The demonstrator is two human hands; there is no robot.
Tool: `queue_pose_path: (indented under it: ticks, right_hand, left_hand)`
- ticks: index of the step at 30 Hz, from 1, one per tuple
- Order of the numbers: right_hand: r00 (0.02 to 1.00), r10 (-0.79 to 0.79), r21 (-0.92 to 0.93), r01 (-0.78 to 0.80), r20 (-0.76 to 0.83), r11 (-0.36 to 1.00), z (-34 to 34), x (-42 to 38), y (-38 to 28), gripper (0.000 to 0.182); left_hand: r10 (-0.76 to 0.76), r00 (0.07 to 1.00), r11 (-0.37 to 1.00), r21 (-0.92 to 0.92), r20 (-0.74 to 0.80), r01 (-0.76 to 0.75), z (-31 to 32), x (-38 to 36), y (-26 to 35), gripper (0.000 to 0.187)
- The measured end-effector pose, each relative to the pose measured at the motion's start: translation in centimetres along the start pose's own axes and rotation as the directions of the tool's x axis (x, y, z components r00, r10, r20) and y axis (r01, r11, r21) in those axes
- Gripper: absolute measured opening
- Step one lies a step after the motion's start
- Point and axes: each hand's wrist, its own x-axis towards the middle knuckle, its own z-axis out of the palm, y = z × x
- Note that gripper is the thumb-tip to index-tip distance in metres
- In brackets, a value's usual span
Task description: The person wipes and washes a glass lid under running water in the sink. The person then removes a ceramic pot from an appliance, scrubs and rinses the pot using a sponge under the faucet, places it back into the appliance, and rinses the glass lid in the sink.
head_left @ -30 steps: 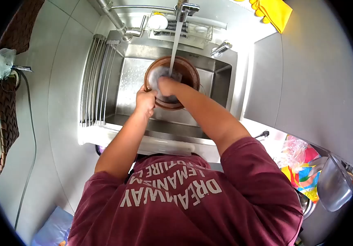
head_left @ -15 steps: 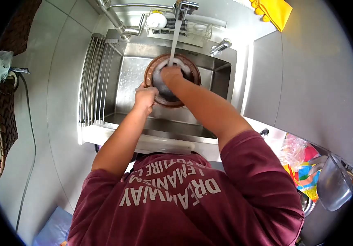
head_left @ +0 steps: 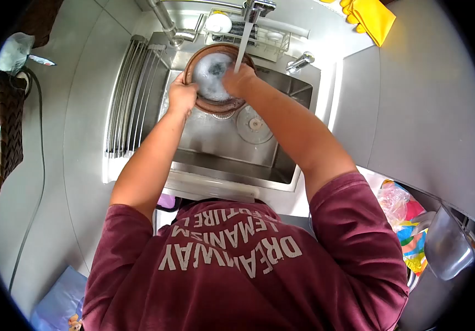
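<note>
We record a sink [head_left: 215, 146] of brushed steel, a rectangular basin with a smooth grey floor and upright walls. At the sink's left side lies a drying rack [head_left: 135, 99] of thin, parallel metal rods.

In the sink's rear left part we find the brown bowl [head_left: 213, 106]. It is round, with no long axis to report, and its rim appears glossy. White foam [head_left: 207, 77] with a dark patch near its middle covers much of the interior; we cannot tell whether the base touches the sink floor.

The governing relation: the bowl lies between the two hands, and both are at it, so neither is nearer. The left hand [head_left: 183, 95] is closed on the rim at the side toward the sink's left wall, thumb over the edge. The right hand [head_left: 240, 81] is at the opposite side, toward the sink's right wall; its fingers are blurred, and we cannot establish whether they grip.

Beyond the sink's rear right corner we note yellow gloves [head_left: 372, 21], soft and matt. On the sink floor, near the bowl, lies a round, see-through disc [head_left: 254, 124] with a pale centre. Over the sink's rear edge stands a chromed faucet [head_left: 256, 8]; its narrow water stream [head_left: 244, 47] meets the right hand. Smallest is a metal drain strainer [head_left: 223, 116] in the sink floor, partly hidden by the bowl.
</note>
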Motion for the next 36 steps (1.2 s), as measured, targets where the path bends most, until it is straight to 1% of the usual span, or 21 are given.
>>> queue_pose_path:
  ticks: [1, 2, 5, 7, 8, 11, 12, 15, 16, 17, 18, 19, 20, 23, 24, 26, 27, 29, 31, 34, 36]
  right_hand:
    - [0.999, 0.039, 0.057, -0.038, -0.028, 0.998, -0.6, -0.5, -0.2, 0.024]
    - [0.986, 0.145, 0.197, -0.16, 0.087, 0.967, -0.8, -0.4, -1.1, 0.026]
    - [0.999, -0.029, 0.576, 0.043, -0.033, 0.817, 3.3, 0.7, -3.3, 0.027]
    - [0.993, -0.119, 0.663, 0.098, -0.014, 0.742, 4.1, 0.4, -5.2, 0.027]
    - [0.995, -0.099, 0.705, 0.067, 0.005, 0.706, 5.5, 0.6, -6.0, 0.028]
    - [0.983, -0.085, 0.524, -0.012, 0.16, 0.851, 9.1, 2.0, -8.0, 0.029]
    - [0.959, -0.132, 0.437, 0.011, 0.25, 0.9, 9.2, 2.2, -8.1, 0.031]
    - [0.936, -0.132, 0.192, 0.071, 0.325, 0.979, 10.6, 3.0, -8.0, 0.032]
    - [0.926, -0.052, 0.279, -0.06, 0.375, 0.958, 12.0, 4.4, -8.1, 0.033]
    - [0.929, 0.107, 0.504, -0.286, 0.355, 0.815, 14.4, 5.8, -8.2, 0.033]
    - [0.89, 0.261, 0.687, -0.455, 0.374, 0.567, 15.3, 6.5, -8.3, 0.033]
    - [0.811, 0.39, 0.801, -0.547, 0.436, 0.242, 16.2, 6.9, -8.4, 0.033]
    - [0.897, 0.347, 0.675, -0.436, 0.273, 0.595, 17.3, 6.8, -8.3, 0.035]
    - [0.914, 0.238, 0.732, -0.407, 0.33, 0.547, 23.0, 9.7, -10.0, 0.036]
    - [0.931, 0.229, 0.718, -0.366, 0.285, 0.592, 19.8, 7.3, -9.3, 0.033]
    - [0.913, 0.098, 0.627, -0.346, 0.395, 0.698, 17.8, 7.0, -6.9, 0.031]
    - [0.924, 0.147, 0.613, -0.347, 0.353, 0.71, 19.0, 7.5, -6.8, 0.031]
    - [0.933, 0.245, 0.582, -0.356, 0.263, 0.731, 21.5, 8.6, -6.7, 0.032]
    - [0.937, 0.283, 0.424, -0.346, 0.207, 0.837, 20.7, 9.3, -8.2, 0.034]
    - [0.986, 0.142, 0.609, -0.059, -0.089, 0.791, 22.9, 8.5, -7.9, 0.035]
    - [0.981, 0.191, 0.7, -0.146, 0.013, 0.699, 20.5, 7.2, -5.6, 0.034]
  left_hand:
    - [0.003, 1.0, 1.0, -0.008, 0.001, -0.003, 0.0, -0.2, 0.4, 0.039]
    - [0.043, 0.999, 0.998, 0.044, -0.012, -0.043, -0.1, -0.3, 0.3, 0.039]
    - [-0.021, 0.999, 0.992, 0.123, -0.043, 0.026, -1.7, 0.0, -1.9, 0.038]
    - [-0.077, 0.995, 0.988, 0.126, -0.064, 0.084, -2.5, -0.7, -3.2, 0.035]
    - [-0.115, 0.99, 0.981, 0.145, -0.082, 0.126, -3.3, -0.4, -5.2, 0.035]
    - [-0.32, 0.937, 0.936, 0.107, -0.143, 0.336, -4.1, 0.3, -9.6, 0.033]
    - [-0.362, 0.921, 0.915, 0.135, -0.143, 0.38, -4.1, 0.5, -10.7, 0.032]
    - [-0.46, 0.883, 0.885, 0.029, -0.096, 0.464, -3.1, 1.3, -14.3, 0.034]
    - [-0.468, 0.881, 0.883, 0.017, -0.063, 0.47, -2.7, 2.0, -15.8, 0.035]
    - [-0.478, 0.878, 0.878, 0.008, -0.03, 0.479, -2.5, 2.4, -17.2, 0.036]
    - [-0.493, 0.869, 0.869, 0.039, -0.024, 0.494, -2.1, 2.7, -17.6, 0.037]
    - [-0.498, 0.867, 0.866, -0.071, -0.012, 0.496, -1.5, 2.4, -17.5, 0.037]
    - [-0.416, 0.909, 0.909, 0.037, 0.026, 0.415, -1.7, 3.0, -18.3, 0.038]
    - [-0.212, 0.97, 0.962, 0.2, 0.117, 0.186, -1.8, 4.8, -19.9, 0.04]
    - [-0.258, 0.961, 0.923, 0.317, 0.094, 0.217, -1.6, 4.7, -18.7, 0.04]
    - [-0.13, 0.989, 0.84, 0.537, 0.068, 0.074, -1.2, 4.2, -17.6, 0.043]
    - [-0.06, 0.996, 0.771, 0.637, 0.067, 0.003, -1.0, 4.1, -17.4, 0.045]
    - [-0.083, 0.995, 0.781, 0.624, 0.052, 0.033, -0.7, 3.7, -17.3, 0.046]
    - [-0.101, 0.995, 0.753, 0.653, -0.014, 0.086, -0.3, 3.4, -16.7, 0.043]
    - [-0.17, 0.985, 0.801, 0.578, -0.03, 0.156, -0.8, 3.1, -16.9, 0.039]
    - [-0.238, 0.97, 0.815, 0.536, -0.036, 0.22, -0.1, 2.7, -15.6, 0.037]
